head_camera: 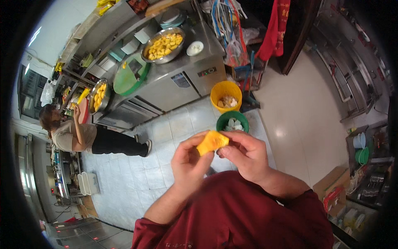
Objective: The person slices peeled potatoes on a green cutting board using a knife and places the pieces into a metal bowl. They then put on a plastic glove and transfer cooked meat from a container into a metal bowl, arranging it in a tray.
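Observation:
A piece of yellow-orange squash flesh (211, 142), likely pumpkin, is held up in front of my dark red top. My left hand (188, 158) grips its left side, thumb along the lower edge and fingers behind. At the right end, the fingertips and thumb of my right hand (248, 152) pinch it. Just beyond the hands, a green bin (247, 122) contains pale waste. Behind that stands a yellow bin (213, 93) with scraps inside. On the steel counter (186, 73), a metal bowl (166, 59) is full of cut yellow chunks.
A cleaver (135, 67) lies on a round green chopping board (127, 88). Another metal bowl (107, 101) carries larger yellow pieces. Nearby are a small white dish (195, 48) and, at left, a standing person (74, 137). Cardboard box (332, 180) at right; tiled floor (149, 177) between.

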{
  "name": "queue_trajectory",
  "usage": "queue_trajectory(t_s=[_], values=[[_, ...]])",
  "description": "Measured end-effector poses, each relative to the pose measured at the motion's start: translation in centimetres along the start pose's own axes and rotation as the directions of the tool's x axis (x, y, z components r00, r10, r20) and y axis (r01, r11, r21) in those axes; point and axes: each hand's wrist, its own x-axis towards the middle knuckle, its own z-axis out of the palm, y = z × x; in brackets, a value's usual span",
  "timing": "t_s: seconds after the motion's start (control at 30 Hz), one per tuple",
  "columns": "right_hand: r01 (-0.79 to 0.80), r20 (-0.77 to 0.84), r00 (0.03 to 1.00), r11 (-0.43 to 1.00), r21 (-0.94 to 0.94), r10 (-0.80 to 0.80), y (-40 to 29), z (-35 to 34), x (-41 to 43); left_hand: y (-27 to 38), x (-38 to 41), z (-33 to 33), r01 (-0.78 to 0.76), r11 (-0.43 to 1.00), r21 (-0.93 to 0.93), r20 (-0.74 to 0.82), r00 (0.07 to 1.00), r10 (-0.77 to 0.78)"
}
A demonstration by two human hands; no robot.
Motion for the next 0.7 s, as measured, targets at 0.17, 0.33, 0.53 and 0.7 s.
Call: queue_trajectory(t_s=[0.17,0.33,0.53,0.7], values=[[0.131,0.040,0.991,0.987,-0.089,-0.128,-0.3,0.9,0.4,1.2,0.1,-1.1,-0.143,0.990,0.003,0.117,0.983,0.142],[0.260,0.173,0.955,0.960,-0.108,-0.239,-1.4,1.4,0.2,3.0,-0.3,-2.5,-0.316,0.932,0.177,0.180,0.941,0.285],[0.444,0.267,0.873,0.892,-0.088,-0.408,-2.1,2.1,-0.3,5.7,-1.2,-2.6,-0.259,0.945,0.201,0.131,0.963,0.236],[0.538,0.402,0.762,0.842,0.043,-0.507,-3.3,2.4,-1.3,8.4,-1.7,-3.1,-0.370,0.887,0.276,0.278,0.914,0.295]])
